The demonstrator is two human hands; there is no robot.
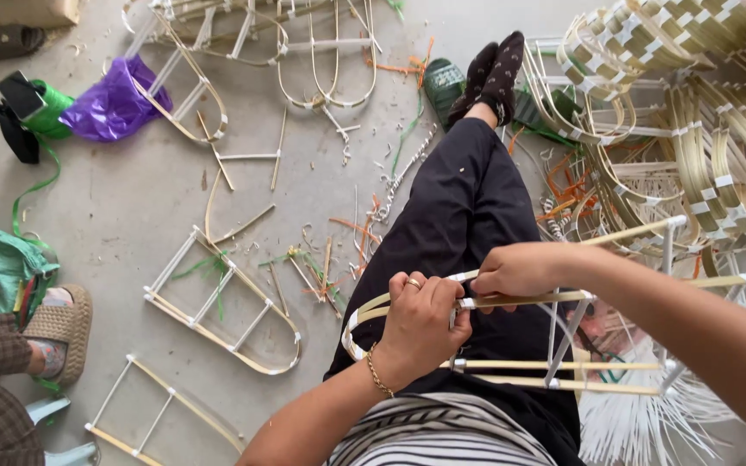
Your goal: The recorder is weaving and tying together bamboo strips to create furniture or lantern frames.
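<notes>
Item: cane frame [511, 345], lying across the lap, bent end under both hands. Left hand [420, 324] fingers curled tight around the curved strip; right hand [515, 269] fingers pinched on the white binding [468, 303] just beside. Risk, judged: binding slackens if the pinch slips; strip may spring back.

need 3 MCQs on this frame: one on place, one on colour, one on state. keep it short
1. Where is the purple plastic bag?
A. on the floor, upper left
B. on the lap
C. under the frame

2. What colour are the trousers?
A. white
B. black
C. green

3. What are both hands doing?
A. resting open on the floor
B. gripping the cane frame
C. holding scissors

Key: 1 A, it lies on the concrete far from the lap. 2 B, the stretched leg is black. 3 B, the left hand and right hand close on the frame's curved end.
</notes>
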